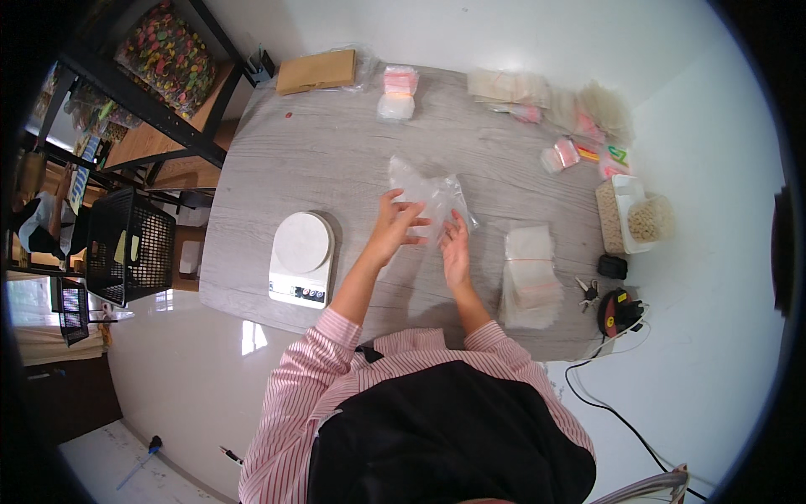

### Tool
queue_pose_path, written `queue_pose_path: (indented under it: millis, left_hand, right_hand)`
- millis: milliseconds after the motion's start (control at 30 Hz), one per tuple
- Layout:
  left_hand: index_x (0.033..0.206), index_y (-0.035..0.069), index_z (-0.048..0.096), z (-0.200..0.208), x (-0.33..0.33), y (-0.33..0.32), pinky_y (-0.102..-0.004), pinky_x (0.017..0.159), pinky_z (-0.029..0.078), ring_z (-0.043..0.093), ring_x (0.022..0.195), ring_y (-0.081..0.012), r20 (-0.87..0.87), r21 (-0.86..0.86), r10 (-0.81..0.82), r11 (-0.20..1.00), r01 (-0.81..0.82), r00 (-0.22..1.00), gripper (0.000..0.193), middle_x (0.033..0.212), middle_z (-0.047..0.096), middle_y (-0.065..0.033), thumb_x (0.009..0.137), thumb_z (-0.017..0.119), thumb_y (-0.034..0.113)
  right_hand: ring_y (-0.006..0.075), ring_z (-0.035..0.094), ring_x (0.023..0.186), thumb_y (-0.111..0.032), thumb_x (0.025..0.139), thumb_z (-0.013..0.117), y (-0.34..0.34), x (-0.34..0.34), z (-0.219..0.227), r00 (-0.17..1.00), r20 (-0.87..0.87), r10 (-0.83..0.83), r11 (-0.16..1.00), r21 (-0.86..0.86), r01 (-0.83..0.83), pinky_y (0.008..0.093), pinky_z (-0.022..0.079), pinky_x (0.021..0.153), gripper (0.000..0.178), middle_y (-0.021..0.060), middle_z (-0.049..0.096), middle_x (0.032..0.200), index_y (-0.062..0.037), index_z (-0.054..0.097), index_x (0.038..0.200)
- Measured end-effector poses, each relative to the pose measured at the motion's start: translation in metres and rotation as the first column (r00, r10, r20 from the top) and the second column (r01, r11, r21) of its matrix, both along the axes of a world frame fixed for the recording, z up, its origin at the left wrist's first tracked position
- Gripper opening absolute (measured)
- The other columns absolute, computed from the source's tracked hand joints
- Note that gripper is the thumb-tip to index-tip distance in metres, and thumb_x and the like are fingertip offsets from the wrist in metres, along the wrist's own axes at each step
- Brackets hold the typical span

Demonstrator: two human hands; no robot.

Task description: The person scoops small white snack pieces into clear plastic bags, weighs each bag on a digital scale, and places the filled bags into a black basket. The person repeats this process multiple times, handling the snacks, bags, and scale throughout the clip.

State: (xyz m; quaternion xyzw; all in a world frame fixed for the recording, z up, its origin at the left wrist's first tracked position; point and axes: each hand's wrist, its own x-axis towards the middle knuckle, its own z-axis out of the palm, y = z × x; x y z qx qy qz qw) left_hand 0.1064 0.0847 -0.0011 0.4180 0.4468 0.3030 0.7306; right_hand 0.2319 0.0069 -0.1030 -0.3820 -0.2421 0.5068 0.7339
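A crumpled clear plastic bag lies at the middle of the grey wood-grain table. My left hand is over its left side, fingers spread and slightly bent. At the bag's near right edge, my right hand is turned partly palm up, its fingers loosely curled and apart. Neither hand visibly grips the bag, though the fingertips are close to it or touching it. To the left stands a white kitchen scale with a round, bare pan. A banded stack of flat clear bags lies to the right.
Along the far edge are brown cardboard, a bundle of small bags and more bag stacks. At right are a white container, keys and a power strip. A shelf and black basket stand left.
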Motion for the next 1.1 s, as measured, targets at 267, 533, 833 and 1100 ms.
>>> queue_pose_path:
  millis: [267, 533, 833, 1100]
  left_hand:
    - [0.137, 0.005, 0.000, -0.024, 0.051, 0.008, -0.0338, 0.059, 0.053, 0.057, 0.086, -0.0234, -0.295, -0.054, -0.472, 0.876, 0.479, 0.831, 0.087, 0.101, 0.054, -0.0175, 0.082, 0.055, 0.043]
    - [0.137, 0.006, 0.005, -0.051, 0.039, 0.006, -0.0277, 0.052, 0.049, 0.057, 0.072, -0.0186, -0.348, -0.016, -0.520, 0.835, 0.549, 0.780, 0.080, 0.096, 0.052, -0.0154, 0.082, 0.055, 0.035]
    - [0.130, 0.002, 0.031, -0.052, -0.003, -0.022, -0.0298, 0.081, 0.045, 0.053, 0.096, -0.0163, -0.310, 0.318, -0.519, 0.734, 0.601, 0.797, 0.054, 0.110, 0.052, -0.0136, 0.085, 0.054, 0.023]
    - [0.118, 0.008, 0.048, -0.024, -0.202, 0.000, -0.0288, 0.079, 0.044, 0.053, 0.093, -0.0143, -0.093, 0.555, 0.274, 0.812, -0.179, 0.957, 0.037, 0.109, 0.054, -0.0047, 0.081, 0.057, 0.009]
  right_hand:
    - [0.0295, 0.044, 0.108, -0.039, 0.083, 0.055, -0.012, 0.027, 0.018, 0.749, 0.606, -0.268, 0.873, -0.177, 0.455, 0.0384, 0.037, 0.090, 0.061, 0.0200, 0.043, 0.119, 0.0011, 0.036, 0.126]
    - [0.0328, 0.045, 0.111, -0.053, 0.061, 0.071, 0.025, 0.057, 0.040, 0.597, 0.779, 0.193, 0.745, -0.512, 0.428, 0.0396, 0.037, 0.091, 0.093, 0.0247, 0.045, 0.120, 0.0088, 0.037, 0.123]
    - [0.0332, 0.054, 0.099, -0.037, 0.063, 0.073, 0.029, 0.041, 0.010, 0.495, 0.860, 0.124, 0.811, -0.375, 0.449, 0.0376, 0.042, 0.084, 0.072, 0.0220, 0.054, 0.110, 0.0068, 0.048, 0.114]
    - [0.0157, 0.054, 0.086, -0.011, 0.070, 0.069, 0.022, 0.030, 0.013, 0.966, 0.083, -0.243, 0.825, -0.507, 0.251, 0.0293, 0.043, 0.069, 0.041, 0.0043, 0.056, 0.097, -0.0027, 0.053, 0.106]
